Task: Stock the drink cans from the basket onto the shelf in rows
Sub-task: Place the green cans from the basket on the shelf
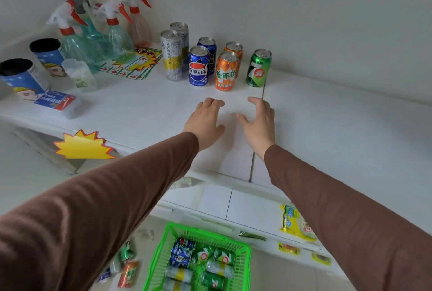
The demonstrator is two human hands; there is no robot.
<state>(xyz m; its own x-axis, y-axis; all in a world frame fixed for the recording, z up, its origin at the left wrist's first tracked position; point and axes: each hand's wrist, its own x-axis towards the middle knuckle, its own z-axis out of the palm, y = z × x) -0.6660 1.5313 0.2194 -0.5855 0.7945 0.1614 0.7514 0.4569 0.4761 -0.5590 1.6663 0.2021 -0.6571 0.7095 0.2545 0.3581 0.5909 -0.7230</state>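
On the white shelf [327, 127], cans stand in short rows running back from the front: two tall silver-yellow cans [171, 55], two blue Pepsi cans [198, 66], two orange Mirinda cans [226, 71] and a single green 7-Up can [258, 67]. My left hand [205, 122] and my right hand [259, 122] hover empty over the shelf just in front of the cans, fingers spread. On the floor below, a green basket [243, 265] holds several cans lying on their sides.
Spray bottles [112, 31], two blue cups [21, 77], a clear cup [80, 75] and a blue packet [56, 101] fill the shelf's left part. A yellow starburst tag [81, 145] hangs on its edge. Loose cans [127, 267] lie left of the basket. Snack packets [294, 223] sit on a lower shelf.
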